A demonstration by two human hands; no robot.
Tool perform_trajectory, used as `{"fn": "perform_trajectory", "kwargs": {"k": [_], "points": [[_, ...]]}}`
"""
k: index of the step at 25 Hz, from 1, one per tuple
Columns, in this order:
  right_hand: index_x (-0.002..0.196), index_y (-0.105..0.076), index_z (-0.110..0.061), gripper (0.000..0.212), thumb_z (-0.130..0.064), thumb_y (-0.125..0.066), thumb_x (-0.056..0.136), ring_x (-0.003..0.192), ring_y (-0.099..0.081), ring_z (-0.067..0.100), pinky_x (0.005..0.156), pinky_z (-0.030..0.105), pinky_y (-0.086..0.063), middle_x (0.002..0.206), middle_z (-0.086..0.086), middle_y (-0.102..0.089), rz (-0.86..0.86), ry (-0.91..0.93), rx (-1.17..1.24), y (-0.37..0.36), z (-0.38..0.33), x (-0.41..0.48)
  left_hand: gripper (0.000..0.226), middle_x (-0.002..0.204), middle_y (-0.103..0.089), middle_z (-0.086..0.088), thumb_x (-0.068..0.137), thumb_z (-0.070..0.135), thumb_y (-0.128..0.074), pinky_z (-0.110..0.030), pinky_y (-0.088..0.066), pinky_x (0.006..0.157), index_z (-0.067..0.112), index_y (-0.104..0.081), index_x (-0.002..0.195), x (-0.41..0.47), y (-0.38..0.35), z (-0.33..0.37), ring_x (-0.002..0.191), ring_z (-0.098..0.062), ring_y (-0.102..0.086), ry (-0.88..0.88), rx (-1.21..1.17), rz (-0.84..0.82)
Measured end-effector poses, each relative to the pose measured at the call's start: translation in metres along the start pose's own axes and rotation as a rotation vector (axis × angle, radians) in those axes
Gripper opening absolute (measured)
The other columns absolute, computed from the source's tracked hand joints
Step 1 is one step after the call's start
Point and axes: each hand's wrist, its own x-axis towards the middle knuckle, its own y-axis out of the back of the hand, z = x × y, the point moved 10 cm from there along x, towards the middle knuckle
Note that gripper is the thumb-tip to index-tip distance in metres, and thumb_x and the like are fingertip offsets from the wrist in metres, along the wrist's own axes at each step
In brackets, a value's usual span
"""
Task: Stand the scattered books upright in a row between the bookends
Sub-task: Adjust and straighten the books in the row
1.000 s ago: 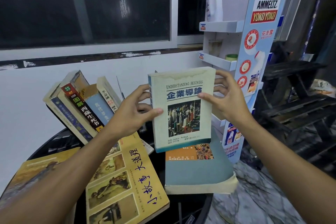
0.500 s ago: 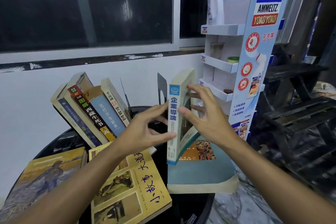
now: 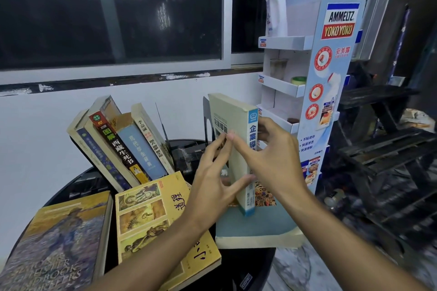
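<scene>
Head view, near to far: a painting-cover book (image 3: pixel 59 243) and a yellow book (image 3: pixel 153 215) lie flat on the near table (image 3: pixel 78 184), with a teal book (image 3: pixel 255 229) flat to their right. Over the teal one, my left hand (image 3: pixel 212 182) presses fairly straight fingers on the cover of the business book (image 3: pixel 252 125), while my right hand (image 3: pixel 272 163) curls round its spine. A second ago its cover faced me. Now it stands spine-out, just beside the far black bookend (image 3: pixel 206 113). Four books (image 3: pixel 139 149) lean far left, so a gap remains to close.
</scene>
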Motion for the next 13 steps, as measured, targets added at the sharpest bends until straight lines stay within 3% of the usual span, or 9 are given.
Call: {"fn": "perform_trajectory", "kwargs": {"k": [5, 8, 11, 13], "points": [[0.107, -0.069, -0.021, 0.025, -0.036, -0.074, 0.088, 0.081, -0.07, -0.001, 0.07, 0.031, -0.061, 0.091, -0.014, -0.074, 0.076, -0.055, -0.001, 0.001, 0.013, 0.004, 0.088, 0.16, -0.026, 0.014, 0.085, 0.031, -0.077, -0.027, -0.062, 0.082, 0.034, -0.027, 0.158, -0.001, -0.011, 0.002, 0.149, -0.014, -0.029, 0.007, -0.028, 0.017], [0.108, -0.069, -0.019, 0.023, -0.035, -0.071, 0.091, 0.08, -0.07, -0.001, 0.068, 0.027, -0.06, 0.093, -0.011, -0.075, 0.135, -0.048, -0.037, 0.003, 0.015, 0.003, 0.092, 0.16, -0.027, 0.013, 0.085, 0.019, -0.079, -0.028, -0.062, 0.082, 0.035, -0.025, 0.158, 0.0, -0.012, 0.003, 0.149, -0.013, -0.03, -0.007, -0.001, 0.011], [0.107, -0.07, -0.016, 0.021, -0.031, -0.071, 0.091, 0.078, -0.068, -0.004, 0.065, 0.018, -0.056, 0.088, -0.014, -0.072, 0.16, -0.029, -0.03, 0.004, 0.012, 0.001, 0.092, 0.159, -0.027, 0.016, 0.085, 0.022, -0.078, -0.027, -0.062, 0.081, 0.036, -0.025, 0.158, -0.001, -0.011, 0.007, 0.148, -0.012, -0.031, -0.005, -0.021, -0.015], [0.107, -0.069, -0.014, 0.023, -0.031, -0.072, 0.092, 0.078, -0.069, -0.003, 0.065, 0.017, -0.056, 0.089, -0.012, -0.072, 0.178, 0.0, -0.039, 0.005, 0.008, -0.001, 0.09, 0.158, -0.028, 0.019, 0.084, 0.035, -0.075, -0.03, -0.061, 0.088, 0.037, -0.024, 0.158, -0.003, -0.008, 0.006, 0.147, -0.011, -0.032, -0.009, -0.009, -0.036]]}}
